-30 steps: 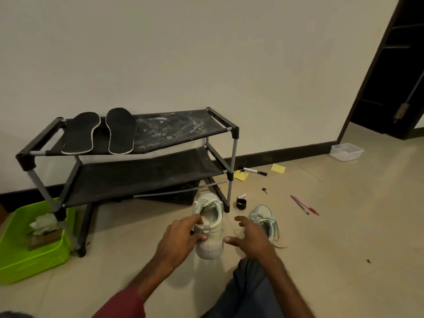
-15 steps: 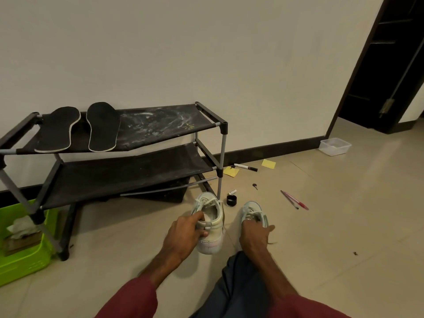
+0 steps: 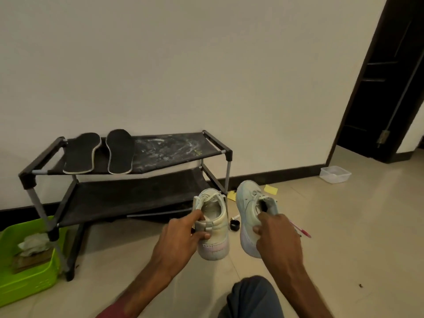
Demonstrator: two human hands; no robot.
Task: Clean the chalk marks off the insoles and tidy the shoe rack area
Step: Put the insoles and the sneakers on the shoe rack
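Two black insoles, the left insole (image 3: pixel 81 153) and the right insole (image 3: pixel 120 151), lie side by side on the top shelf of the black shoe rack (image 3: pixel 213 152), whose fabric shows white chalk smears to their right. My left hand (image 3: pixel 181 237) grips the heel of a pale sneaker (image 3: pixel 214 226), held just above the floor in front of the rack. My right hand (image 3: pixel 275 235) holds the second pale sneaker (image 3: pixel 250 207) by its collar, lifted and tilted with its toe pointing away.
A green basket (image 3: pixel 34 274) with a cloth and a brown block stands at the rack's left leg. Yellow sticky notes (image 3: pixel 270 189), a small black cap (image 3: pixel 235 225), a red pen (image 3: pixel 302 231) and a clear plastic box (image 3: pixel 335 174) lie on the tiled floor. A dark doorway is at the right.
My right hand closed on the second sneaker and lifted it off the floor. My left hand raised the first sneaker slightly. The camera view tilted up.
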